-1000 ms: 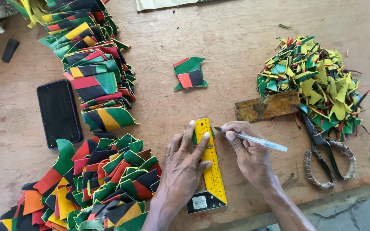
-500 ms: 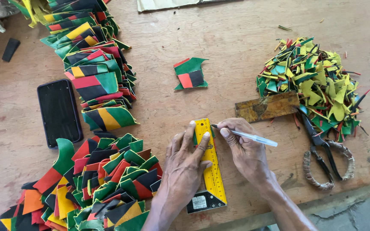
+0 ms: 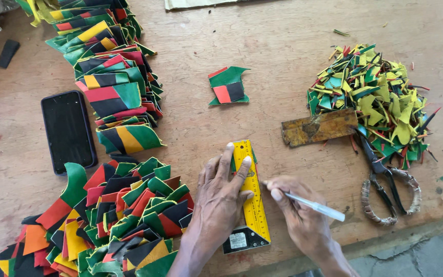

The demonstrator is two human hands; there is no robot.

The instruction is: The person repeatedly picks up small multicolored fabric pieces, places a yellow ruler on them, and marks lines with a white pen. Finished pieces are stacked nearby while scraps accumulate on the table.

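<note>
This is looking like a small craft workshop where coloured sheet material is being cut by hand. A worn wooden bench point(image 3: 293, 56) is carrying stacks of cut pieces point(image 3: 109, 77) in red, green, yellow and black, and a heap of offcuts point(image 3: 373, 97) is lying to one side. Hand tools are sitting about: scissors point(image 3: 385, 187) with wrapped handles, a yellow square point(image 3: 249, 200) and a rusty metal strip point(image 3: 319, 127).
</note>
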